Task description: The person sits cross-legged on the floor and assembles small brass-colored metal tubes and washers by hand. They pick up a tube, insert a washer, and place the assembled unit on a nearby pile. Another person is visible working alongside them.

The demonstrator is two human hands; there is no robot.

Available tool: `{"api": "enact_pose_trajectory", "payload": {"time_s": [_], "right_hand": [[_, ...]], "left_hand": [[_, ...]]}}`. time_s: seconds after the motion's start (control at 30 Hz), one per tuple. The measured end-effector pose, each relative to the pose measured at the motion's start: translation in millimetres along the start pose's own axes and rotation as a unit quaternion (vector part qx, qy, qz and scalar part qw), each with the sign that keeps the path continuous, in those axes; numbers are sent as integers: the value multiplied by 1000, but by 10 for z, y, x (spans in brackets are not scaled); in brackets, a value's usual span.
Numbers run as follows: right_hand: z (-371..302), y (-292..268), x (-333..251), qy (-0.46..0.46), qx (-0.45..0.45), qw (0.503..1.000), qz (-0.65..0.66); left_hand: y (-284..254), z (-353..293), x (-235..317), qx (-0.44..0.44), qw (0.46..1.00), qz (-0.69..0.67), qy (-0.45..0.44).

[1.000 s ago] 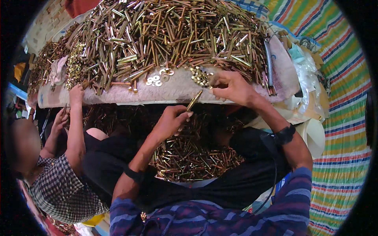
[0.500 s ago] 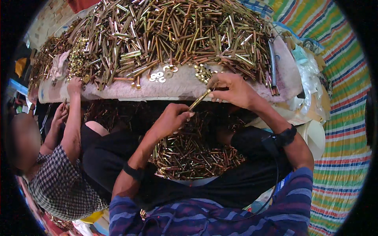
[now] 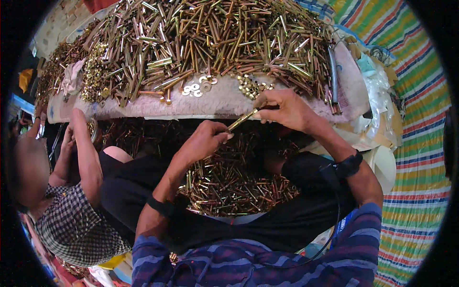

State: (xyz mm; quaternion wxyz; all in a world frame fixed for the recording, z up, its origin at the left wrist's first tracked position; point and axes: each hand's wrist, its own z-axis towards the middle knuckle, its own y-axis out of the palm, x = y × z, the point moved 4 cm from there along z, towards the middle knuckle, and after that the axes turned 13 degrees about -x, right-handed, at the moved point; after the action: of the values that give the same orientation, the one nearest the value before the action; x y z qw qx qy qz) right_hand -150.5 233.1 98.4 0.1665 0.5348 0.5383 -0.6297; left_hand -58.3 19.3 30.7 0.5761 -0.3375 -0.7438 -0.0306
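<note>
A slim brass-coloured anchor bolt [image 3: 243,120] slants between my two hands, just beyond the near edge of the cloth-covered table [image 3: 162,109]. Its lower end is pinched by my left hand [image 3: 204,141], thumb against fingers. At the upper end, the thumb and fingers of my right hand [image 3: 287,111] close round the bolt's tip; what they cover there is hidden. Small brass-coloured nuts [image 3: 252,88] lie in a cluster just past my right hand. Several flat washers [image 3: 192,90] are spread to the left of them.
A big heap of metal tubes and bolts [image 3: 201,38] covers the table. More bolts [image 3: 239,186] fill a container between my legs. At the left a co-worker [image 3: 79,215] in a checked shirt handles small parts. Striped sheeting [image 3: 416,143] lies at the right.
My hands keep hold of the bolt, with the left shifted slightly left and up. The co-worker's hand has drawn back from the table edge toward their other hand.
</note>
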Motion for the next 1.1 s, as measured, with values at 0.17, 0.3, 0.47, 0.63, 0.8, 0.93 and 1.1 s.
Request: {"api": "enact_pose_trajectory", "payload": {"time_s": [0.17, 0.3, 0.47, 0.63, 0.8, 0.93, 1.1], "right_hand": [[6, 7, 24, -18, 2, 1000, -14], [-3, 16, 16, -25, 3, 1000, -11], [11, 37, -1, -22, 8, 999, -22], [9, 46, -26, -21, 1, 999, -32], [8, 53, -62, -52, 0, 994, -101], [31, 61, -40, -46, 12, 996, -79], [-11, 66, -13, 4, -27, 998, -62]], "left_hand": [[11, -22, 37, 6, 999, -21, -26], [4, -8, 21, -18, 999, -24, -28], [-2, -21, -14, -21, 998, -35, -37], [-9, -28, -1, 1, 999, -33, -6], [-15, -8, -58, -27, 998, -42, -37], [-19, -23, -63, -42, 996, -49, -66], [-40, -55, 28, -29, 998, -41, -41]]}}
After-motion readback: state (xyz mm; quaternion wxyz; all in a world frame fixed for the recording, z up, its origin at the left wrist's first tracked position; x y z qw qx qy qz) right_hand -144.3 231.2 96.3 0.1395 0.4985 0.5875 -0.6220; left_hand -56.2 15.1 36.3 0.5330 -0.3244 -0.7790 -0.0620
